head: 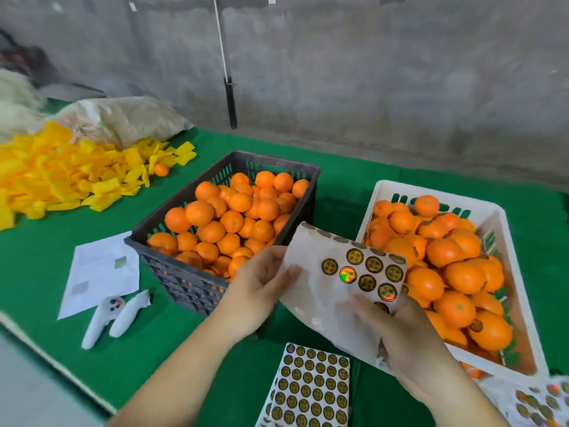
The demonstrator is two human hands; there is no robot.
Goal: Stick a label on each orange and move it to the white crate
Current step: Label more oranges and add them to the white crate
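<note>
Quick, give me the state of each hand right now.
Left hand: holding the left edge of the label sheet, thumb on top.
Right hand: gripping the same sheet's lower right part, fingers curled around it.

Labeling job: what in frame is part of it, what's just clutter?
In use: label sheet held by left hand and right hand; black crate of oranges; white crate; spare sheet.

Lying about: yellow pieces, sack, paper, white tool, stray orange.
</note>
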